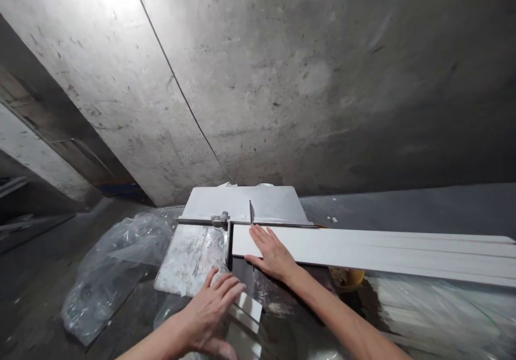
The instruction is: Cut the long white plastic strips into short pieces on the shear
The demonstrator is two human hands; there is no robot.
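Observation:
My right hand lies across a long white board near its left end, the fingers reaching to the far edge and the thumb at the near edge. The board rests on a table saw, its left end by a metal fence. A thin saw blade stands upright just beyond my fingertips. My left hand is open with fingers spread, nothing visibly in it. It hovers by short white cut pieces at the near side of the saw and partly hides them.
Clear plastic sheeting is heaped on the floor at left. A yellow bucket stands under the board. More plastic-wrapped white boards lie at right. A concrete wall rises behind the saw, with a dark cable running down it.

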